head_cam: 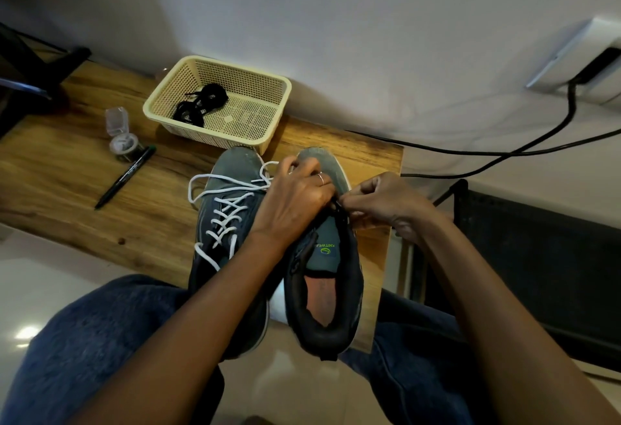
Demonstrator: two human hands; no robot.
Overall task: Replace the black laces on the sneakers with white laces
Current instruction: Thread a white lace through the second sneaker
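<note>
Your left hand point(295, 196) lies curled over the forefoot of the right shoe point(324, 256), fingers bent down onto the eyelet rows, and your right hand point(386, 204) meets it just beside, fingertips pinched together on something small at the shoe's right edge; I can't tell whether that is a white lace tip or an eyelet tab, since your knuckles hide it. Starting at the left of the table point(67, 169), a pen point(126, 177) and a small jar point(124, 147) lie well clear of the work. The basket point(218, 101) behind the shoes holds the black laces point(200, 105), so both pairs look to be out already. The left shoe point(225, 222) is laced in white point(225, 212), its ends loose and untied over the toe. The right shoe stands open, tongue showing, with no lacing visible along the part you can see, so I'd judge you are at its lowest eyelets. To do this well, keep your left hand pressing the upper flat so the eyelet stays open, feed the tip straight through, not at an angle, and even the two ends before crossing upward. Both forearms reach in from your lap, the left crossing over the left shoe, the right coming in from the table's right edge, wrists bent inward toward one another.
</note>
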